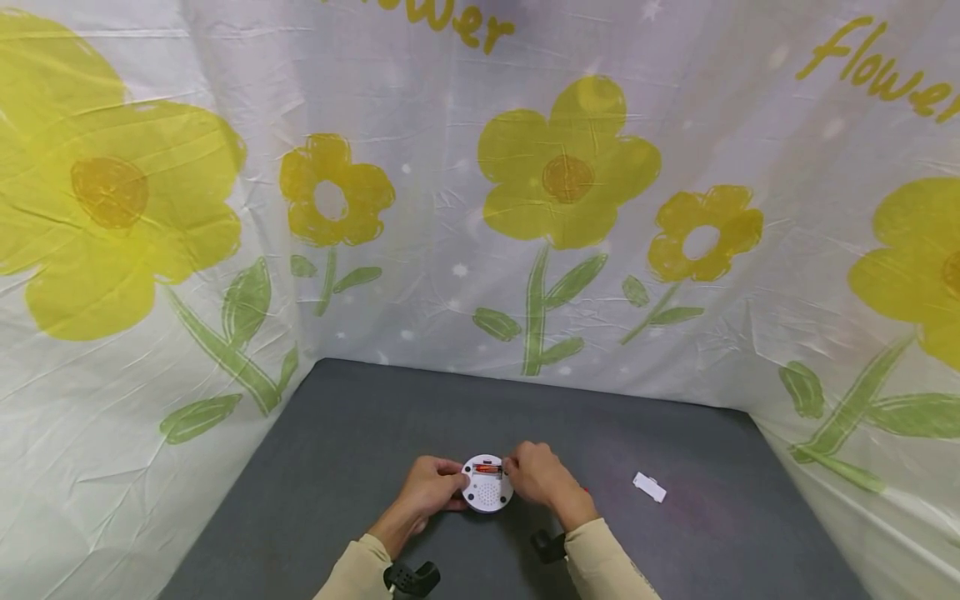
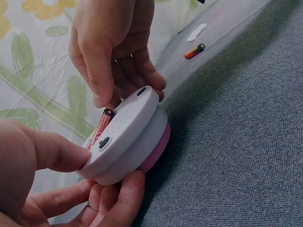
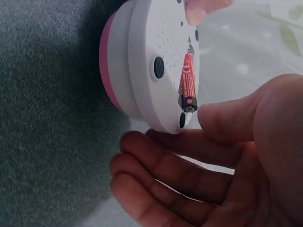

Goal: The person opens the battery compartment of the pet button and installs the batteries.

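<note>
A round white device [image 1: 489,497] with a pink lower layer, dark rubber feet and a patch of small holes lies face down between the hands. My left hand [image 1: 431,487] grips its left edge, thumb on top and fingers underneath. In its open compartment a red and black battery [image 3: 188,80] sits, its black end tilted up in the right wrist view. My right hand [image 1: 542,475] is at the opposite rim, with the thumb beside the battery's black end and curled fingers against the device's edge. Another battery [image 2: 194,51] lies on the table, mostly hidden behind the right wrist in the head view.
A small white battery cover [image 1: 649,487] lies on the dark grey table [image 1: 360,417], right of the right hand. A white curtain [image 1: 435,292] with yellow flowers surrounds the table's back and sides. Dark straps [image 1: 411,579] are on both wrists.
</note>
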Action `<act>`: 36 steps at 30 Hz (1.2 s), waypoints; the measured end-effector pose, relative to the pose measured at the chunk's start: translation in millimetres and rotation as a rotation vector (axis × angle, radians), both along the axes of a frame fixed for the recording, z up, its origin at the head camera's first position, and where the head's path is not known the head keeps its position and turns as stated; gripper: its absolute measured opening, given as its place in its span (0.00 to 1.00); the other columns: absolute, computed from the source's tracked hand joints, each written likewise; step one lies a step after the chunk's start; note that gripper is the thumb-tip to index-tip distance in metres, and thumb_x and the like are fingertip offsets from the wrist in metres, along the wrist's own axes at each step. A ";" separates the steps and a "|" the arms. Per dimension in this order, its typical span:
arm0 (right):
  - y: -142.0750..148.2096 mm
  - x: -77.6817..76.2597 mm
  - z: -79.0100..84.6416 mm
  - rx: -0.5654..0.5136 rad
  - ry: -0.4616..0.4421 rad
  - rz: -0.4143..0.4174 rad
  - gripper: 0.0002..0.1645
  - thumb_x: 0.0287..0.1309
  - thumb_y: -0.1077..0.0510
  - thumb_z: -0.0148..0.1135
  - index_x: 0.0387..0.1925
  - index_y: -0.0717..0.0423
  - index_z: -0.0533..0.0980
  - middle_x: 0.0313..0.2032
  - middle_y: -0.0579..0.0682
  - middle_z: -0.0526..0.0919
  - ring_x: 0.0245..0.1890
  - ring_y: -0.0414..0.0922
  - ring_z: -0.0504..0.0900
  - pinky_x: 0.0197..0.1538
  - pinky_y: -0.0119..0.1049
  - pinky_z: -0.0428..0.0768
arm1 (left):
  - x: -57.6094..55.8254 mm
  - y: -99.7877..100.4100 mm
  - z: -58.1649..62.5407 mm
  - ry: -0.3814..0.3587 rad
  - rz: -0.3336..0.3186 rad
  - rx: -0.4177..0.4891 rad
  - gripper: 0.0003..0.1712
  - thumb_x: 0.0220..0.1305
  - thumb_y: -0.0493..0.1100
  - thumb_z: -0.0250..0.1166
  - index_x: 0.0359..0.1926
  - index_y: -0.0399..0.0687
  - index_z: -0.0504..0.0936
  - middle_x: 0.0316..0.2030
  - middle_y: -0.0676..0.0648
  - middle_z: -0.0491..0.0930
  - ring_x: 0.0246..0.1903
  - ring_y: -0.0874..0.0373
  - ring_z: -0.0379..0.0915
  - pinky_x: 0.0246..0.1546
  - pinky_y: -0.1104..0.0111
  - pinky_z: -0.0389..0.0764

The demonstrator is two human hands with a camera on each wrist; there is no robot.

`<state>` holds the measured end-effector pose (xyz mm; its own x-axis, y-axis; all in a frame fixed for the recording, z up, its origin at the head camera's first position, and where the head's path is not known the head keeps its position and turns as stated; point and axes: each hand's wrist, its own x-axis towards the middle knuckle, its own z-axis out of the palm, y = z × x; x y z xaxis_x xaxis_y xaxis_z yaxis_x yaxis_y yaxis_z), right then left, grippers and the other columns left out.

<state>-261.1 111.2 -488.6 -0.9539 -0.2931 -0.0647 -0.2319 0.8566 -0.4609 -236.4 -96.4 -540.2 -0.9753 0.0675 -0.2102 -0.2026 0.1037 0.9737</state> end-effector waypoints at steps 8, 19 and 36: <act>-0.2 0.6 -6.9 -0.025 0.010 -0.011 0.15 0.72 0.55 0.65 0.48 0.58 0.92 0.36 0.48 0.89 0.29 0.42 0.77 0.30 0.37 0.76 | -0.4 -0.4 -0.9 -0.009 0.000 0.003 0.20 0.68 0.31 0.68 0.58 0.22 0.83 0.45 0.35 0.88 0.37 0.56 0.88 0.38 0.61 0.94; 8.1 -20.3 -39.5 -0.018 0.118 -0.003 0.14 0.69 0.50 0.69 0.35 0.53 0.94 0.30 0.48 0.90 0.25 0.41 0.77 0.26 0.40 0.77 | -0.1 1.0 1.4 -0.003 0.009 -0.012 0.21 0.67 0.30 0.68 0.58 0.21 0.83 0.45 0.35 0.88 0.36 0.55 0.88 0.38 0.60 0.94; -7.7 -0.7 -5.7 -0.004 0.057 -0.105 0.10 0.62 0.56 0.73 0.35 0.58 0.93 0.31 0.51 0.91 0.26 0.42 0.78 0.27 0.35 0.78 | 2.1 0.3 2.6 0.014 -0.002 -0.024 0.20 0.68 0.31 0.68 0.58 0.22 0.83 0.45 0.36 0.88 0.37 0.55 0.87 0.38 0.60 0.94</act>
